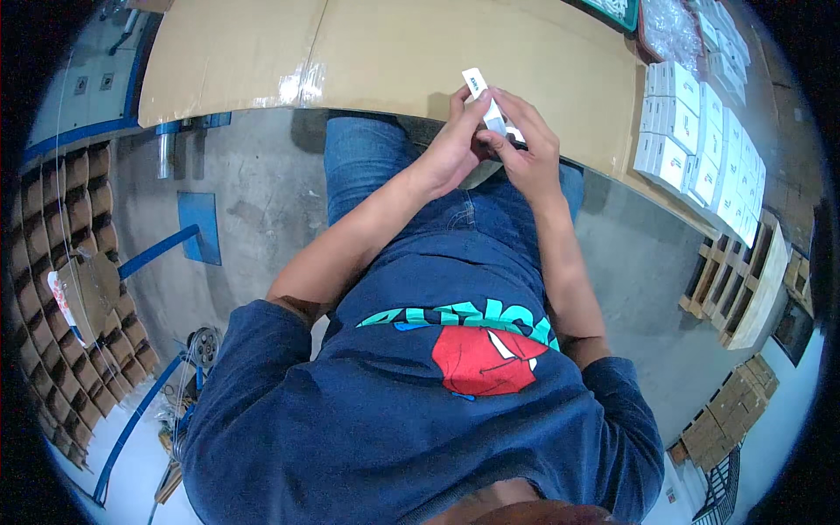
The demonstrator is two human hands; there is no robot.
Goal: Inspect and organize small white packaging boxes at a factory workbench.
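Nearest: dark blue T-shirt [376, 429] with a red and green print; beyond it, the wearer's jeans [354, 166], thighs reaching under the near edge of the surface; left hand [453, 143] and right hand [530, 150] brought together just above that near edge, right of its middle; both gripping one small white box [476, 83], left thumb and fingers on its left side, right fingers on its right side; box held tilted, upper end pointing away from the body and slightly left; a small white piece shows by the right thumb, cannot tell whether it belongs to the box; surface [385, 52] covered in brown cardboard, clear tape on a seam left of the hands; along its right edge, stacked white boxes [678, 122] in rows; toward its far right corner, a green container [623, 10] with white items, beside it clear plastic bags [669, 33]; on the floor, past the right edge, a wooden pallet [731, 284]; well off to the left, cardboard dividers [48, 219] in a grid
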